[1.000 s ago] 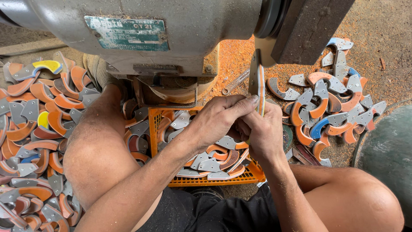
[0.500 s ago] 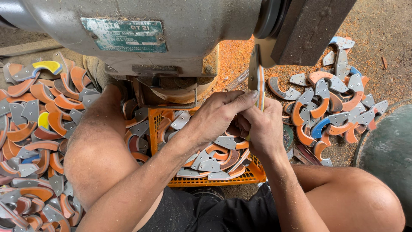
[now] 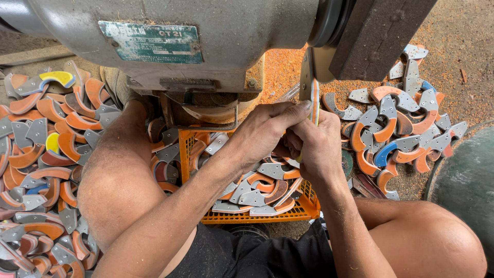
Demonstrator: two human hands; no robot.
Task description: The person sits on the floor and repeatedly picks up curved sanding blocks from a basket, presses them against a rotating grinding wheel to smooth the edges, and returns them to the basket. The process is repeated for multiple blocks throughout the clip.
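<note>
So that its edge meets the grinder's wheel, a curved orange piece is held upright, gripped closed between left hand and right hand, above the orange crate.

grey machine looming over orange crate, curved pieces crowding right

hands gripping curved piece, orange crate

Bare dirt floor strewn with orange dust, lit by soft, even daylight.
</note>
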